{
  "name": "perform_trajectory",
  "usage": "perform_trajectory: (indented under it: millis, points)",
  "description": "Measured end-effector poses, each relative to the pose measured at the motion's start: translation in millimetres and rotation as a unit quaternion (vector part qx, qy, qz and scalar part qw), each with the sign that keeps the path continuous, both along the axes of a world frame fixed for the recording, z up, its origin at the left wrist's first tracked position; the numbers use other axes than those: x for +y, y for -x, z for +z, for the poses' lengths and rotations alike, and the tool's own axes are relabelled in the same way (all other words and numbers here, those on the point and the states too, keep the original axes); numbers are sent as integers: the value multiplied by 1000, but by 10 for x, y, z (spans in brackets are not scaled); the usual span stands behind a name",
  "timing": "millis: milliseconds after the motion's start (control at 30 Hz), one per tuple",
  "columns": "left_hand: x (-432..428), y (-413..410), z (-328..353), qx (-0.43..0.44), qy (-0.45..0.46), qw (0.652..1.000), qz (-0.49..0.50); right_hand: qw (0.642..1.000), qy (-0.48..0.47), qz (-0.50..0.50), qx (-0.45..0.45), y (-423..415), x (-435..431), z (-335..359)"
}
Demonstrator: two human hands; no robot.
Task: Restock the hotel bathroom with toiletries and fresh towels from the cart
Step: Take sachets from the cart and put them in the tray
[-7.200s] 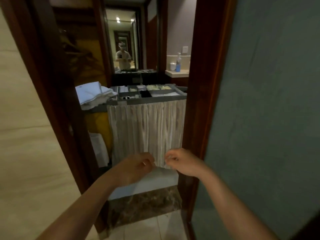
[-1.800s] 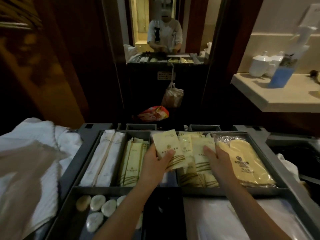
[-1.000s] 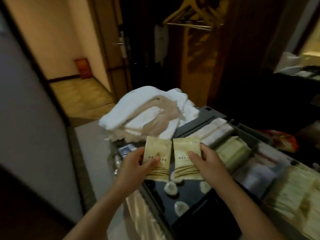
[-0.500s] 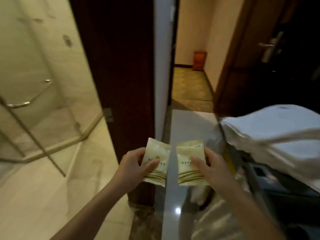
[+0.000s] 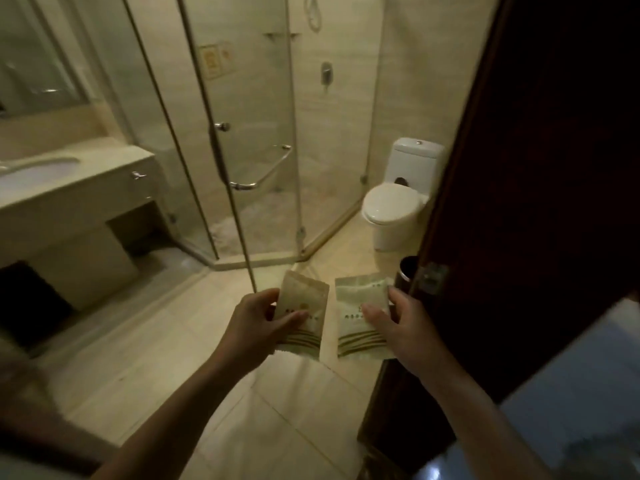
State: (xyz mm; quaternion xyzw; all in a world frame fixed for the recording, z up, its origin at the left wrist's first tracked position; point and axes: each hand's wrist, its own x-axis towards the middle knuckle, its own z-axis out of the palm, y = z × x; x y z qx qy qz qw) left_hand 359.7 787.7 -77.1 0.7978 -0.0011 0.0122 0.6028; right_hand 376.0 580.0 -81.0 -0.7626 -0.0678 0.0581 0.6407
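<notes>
pinching one toiletry packet apiece, the left hand [image 5: 256, 327] grips the left packet [image 5: 304, 317] and the right hand [image 5: 405, 327] the right packet [image 5: 360, 306], held flat and face-up above the floor [image 5: 156, 341], probably ready for laying on the tabletop [image 5: 114, 164] beside the sink [image 5: 34, 171].

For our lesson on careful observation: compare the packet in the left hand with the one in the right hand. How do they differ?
The left packet looks tan; the right packet looks paler, greenish. The left packet leans, showing a narrower face; the right packet sits squarer and wider, its top crinkled. Both carry curved stripes low down, each pinched by one hand: left hand, right hand.
</notes>
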Motion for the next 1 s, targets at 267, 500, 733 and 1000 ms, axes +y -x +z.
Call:
perform_trajectory:
  millis: [267, 500, 733, 1000]
  points:
    - [720, -519, 109, -2, 26, 990, 139, 991, -10, 132, -6, -1004, 868, 56]
    - [1062, -1111, 189, -11, 33, 976, 217, 973, -54, 223, -8, -1957, 1509, 155]
    - [1472, -1490, 279, -43, 46, 951, 301, 958, -65, 278, -2, -2666, 2189, 204]
    - [2429, -1784, 225, -44, 35, 917, 395, 930, -39, 366, 14, -3211, 3259, 165]
